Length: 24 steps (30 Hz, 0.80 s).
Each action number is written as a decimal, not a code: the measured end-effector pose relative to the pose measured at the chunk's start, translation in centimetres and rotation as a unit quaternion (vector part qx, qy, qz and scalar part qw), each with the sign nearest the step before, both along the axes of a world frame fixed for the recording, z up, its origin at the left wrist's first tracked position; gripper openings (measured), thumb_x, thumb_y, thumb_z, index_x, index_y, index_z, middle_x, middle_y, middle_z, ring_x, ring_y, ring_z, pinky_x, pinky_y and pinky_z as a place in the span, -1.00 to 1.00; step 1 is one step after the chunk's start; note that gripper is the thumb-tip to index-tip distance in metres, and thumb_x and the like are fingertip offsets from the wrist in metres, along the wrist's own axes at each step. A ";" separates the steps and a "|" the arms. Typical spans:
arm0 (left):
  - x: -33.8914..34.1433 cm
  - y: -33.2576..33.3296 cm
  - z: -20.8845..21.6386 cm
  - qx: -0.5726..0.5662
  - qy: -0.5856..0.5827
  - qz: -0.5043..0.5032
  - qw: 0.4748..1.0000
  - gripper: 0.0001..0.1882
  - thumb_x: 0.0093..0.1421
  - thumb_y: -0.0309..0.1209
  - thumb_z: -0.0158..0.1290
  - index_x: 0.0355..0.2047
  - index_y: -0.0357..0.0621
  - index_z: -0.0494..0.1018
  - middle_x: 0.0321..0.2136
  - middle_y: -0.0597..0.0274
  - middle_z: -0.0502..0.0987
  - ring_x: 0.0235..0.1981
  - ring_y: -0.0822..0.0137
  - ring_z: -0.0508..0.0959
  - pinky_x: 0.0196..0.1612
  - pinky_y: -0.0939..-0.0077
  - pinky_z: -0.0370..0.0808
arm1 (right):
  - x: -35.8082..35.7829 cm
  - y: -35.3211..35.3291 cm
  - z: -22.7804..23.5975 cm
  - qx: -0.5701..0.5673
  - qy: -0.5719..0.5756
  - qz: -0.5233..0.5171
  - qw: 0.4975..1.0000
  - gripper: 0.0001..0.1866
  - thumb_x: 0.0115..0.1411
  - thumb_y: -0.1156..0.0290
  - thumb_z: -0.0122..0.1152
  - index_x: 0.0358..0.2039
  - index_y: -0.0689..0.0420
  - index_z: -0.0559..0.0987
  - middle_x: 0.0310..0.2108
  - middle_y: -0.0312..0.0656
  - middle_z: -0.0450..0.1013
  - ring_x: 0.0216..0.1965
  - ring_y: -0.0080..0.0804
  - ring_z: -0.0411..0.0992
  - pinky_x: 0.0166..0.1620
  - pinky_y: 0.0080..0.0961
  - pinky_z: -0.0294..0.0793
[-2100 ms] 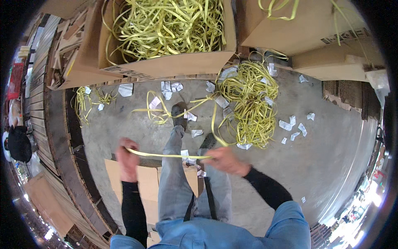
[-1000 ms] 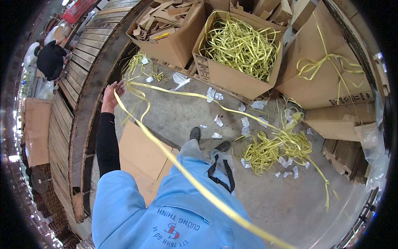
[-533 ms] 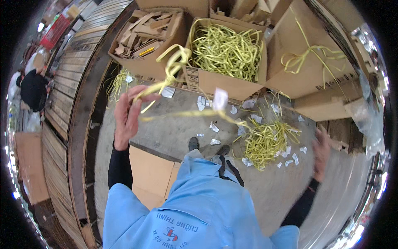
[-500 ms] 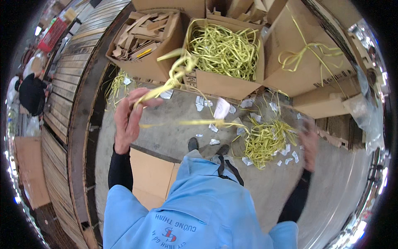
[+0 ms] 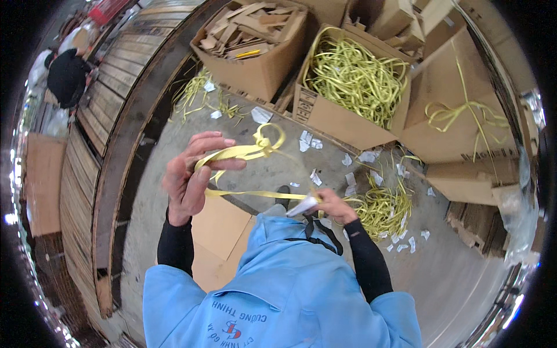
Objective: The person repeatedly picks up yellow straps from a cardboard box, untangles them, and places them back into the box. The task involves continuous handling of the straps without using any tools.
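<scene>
My left hand (image 5: 200, 171) is closed on a looped, knotted bundle of yellow strap (image 5: 241, 152), gripped between thumb and fingers. From it one strand runs across to my right hand (image 5: 333, 206), whose fingers pinch a white paper tag (image 5: 303, 205) at the strap's end. The knot with its loops stands out past my left fingertips, above the floor. On the floor to the right lies a tangled pile of the same yellow strap (image 5: 383, 206), partly behind my right forearm.
Ahead stand a cardboard box full of yellow straps (image 5: 357, 78) and a box of cardboard scraps (image 5: 255, 35). Another strap bundle (image 5: 464, 113) lies on cardboard at right. White paper scraps (image 5: 261, 115) litter the floor. Slatted wood (image 5: 119, 87) runs along the left; a person in black (image 5: 67, 78) is beyond.
My right hand has come in from the far right to the middle and now pinches the white tag. My left hand keeps the strap bundle. The view has shifted.
</scene>
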<state>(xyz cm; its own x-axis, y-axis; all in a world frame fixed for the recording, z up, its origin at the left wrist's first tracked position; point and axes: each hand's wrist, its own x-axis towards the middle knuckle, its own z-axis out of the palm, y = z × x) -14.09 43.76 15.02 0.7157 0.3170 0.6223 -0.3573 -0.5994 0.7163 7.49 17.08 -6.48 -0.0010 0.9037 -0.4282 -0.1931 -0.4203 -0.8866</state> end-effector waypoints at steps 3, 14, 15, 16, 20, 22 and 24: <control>-1.4 1.1 -1.7 -0.153 0.150 0.075 0.974 -0.70 0.38 -0.43 -0.10 0.04 -0.34 0.39 -0.04 -0.16 0.56 0.03 -0.07 0.55 0.16 0.10 0.36 | 1.9 -2.1 3.6 -0.021 0.057 -0.066 0.996 -0.69 0.09 0.44 0.33 -0.15 0.29 0.63 -0.35 -0.25 0.58 -0.43 -0.62 0.47 -0.35 -0.65 0.47; 5.1 -7.2 -9.3 -0.131 0.293 -0.018 0.947 -0.56 0.13 -0.34 0.22 -0.02 -0.29 0.43 -0.13 -0.06 0.58 -0.03 -0.02 0.57 0.03 0.23 0.47 | 0.3 -1.2 13.3 0.046 0.102 -0.122 0.986 -0.33 0.10 0.53 0.34 0.24 0.31 0.35 0.11 -0.19 0.42 0.11 -0.49 0.36 0.23 -0.48 0.30; 5.8 -8.4 -9.2 -0.171 0.300 -0.073 0.935 -0.53 0.12 -0.29 0.22 -0.02 -0.29 0.44 -0.10 -0.05 0.58 0.01 0.02 0.57 0.06 0.24 0.46 | 0.0 -1.2 13.5 -0.010 0.087 -0.131 0.987 -0.34 0.13 0.56 0.27 0.26 0.31 0.32 0.13 -0.18 0.40 0.12 -0.48 0.36 0.23 -0.47 0.31; 6.5 -9.7 -9.0 -0.156 0.346 -0.081 0.922 -0.50 0.10 -0.27 0.25 -0.02 -0.29 0.44 -0.11 -0.06 0.58 -0.02 -0.01 0.57 0.04 0.23 0.47 | -0.4 -1.2 13.4 0.001 0.075 -0.145 0.987 -0.35 0.13 0.56 0.25 0.26 0.31 0.32 0.13 -0.17 0.40 0.13 -0.47 0.36 0.22 -0.47 0.31; 8.3 -12.0 -9.0 -0.124 0.377 -0.103 0.912 -0.47 0.08 -0.28 0.31 -0.02 -0.27 0.40 -0.24 -0.08 0.60 -0.20 -0.07 0.63 -0.16 0.23 0.55 | -1.1 -1.7 12.6 0.001 0.052 -0.196 0.979 -0.38 0.14 0.61 0.13 0.26 0.33 0.31 0.13 -0.11 0.40 0.12 -0.44 0.37 0.19 -0.46 0.35; 8.7 -11.9 -9.7 -0.139 0.348 -0.116 0.920 -0.53 0.10 -0.34 0.29 -0.05 -0.27 0.41 -0.31 -0.06 0.62 -0.29 0.01 0.66 -0.25 0.28 0.56 | -1.2 -2.2 12.0 0.022 0.024 -0.226 0.974 -0.38 0.14 0.63 0.09 0.27 0.32 0.30 0.11 -0.09 0.41 0.11 -0.42 0.39 0.18 -0.45 0.35; 8.7 -11.3 -10.6 -0.135 0.385 -0.116 0.906 -0.70 0.15 -0.46 0.21 -0.13 -0.27 0.44 -0.42 -0.02 0.62 -0.41 0.14 0.66 -0.38 0.35 0.53 | -1.2 -2.7 11.4 0.005 0.034 -0.229 0.973 -0.44 0.19 0.60 0.09 0.24 0.31 0.32 0.06 -0.05 0.43 0.03 -0.39 0.45 0.11 -0.44 0.42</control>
